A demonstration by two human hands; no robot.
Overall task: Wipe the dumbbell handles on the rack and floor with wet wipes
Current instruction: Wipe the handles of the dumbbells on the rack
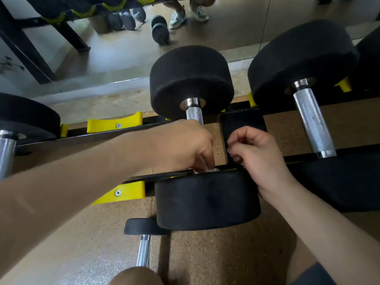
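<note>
Head view, looking down over the rack (242,120).

Middle dumbbell (191,83): lies across the two black rails, far head toward the mirror (123,58), near head toward the camera. Its knurled handle (195,113) shows only as a short length next to the far head. The rest is covered by the left grip.

Left grip (185,145): bare hand, fingers curled down round that handle. A scrap of white wet wipe (208,170) shows beneath the fingertips, just above the near head.

Right grip (261,155): bare hand just beside the left one, over the rack's black centre bracket. Fingers curled in, thumb close to the fingertips, nothing seen in it. Whether the wrist touches the near head cannot be told.

Right-hand dumbbell (312,120): on the same rails, steel handle uncovered.

Left-edge dumbbell (6,155): partly cut off by the frame.

Yellow cradles (115,122): bolted to the rails between the left-edge and middle dumbbells.

Small dumbbell (143,249): on the floor (205,254) below the middle dumbbell's near head, handle pointing toward the camera.
</note>
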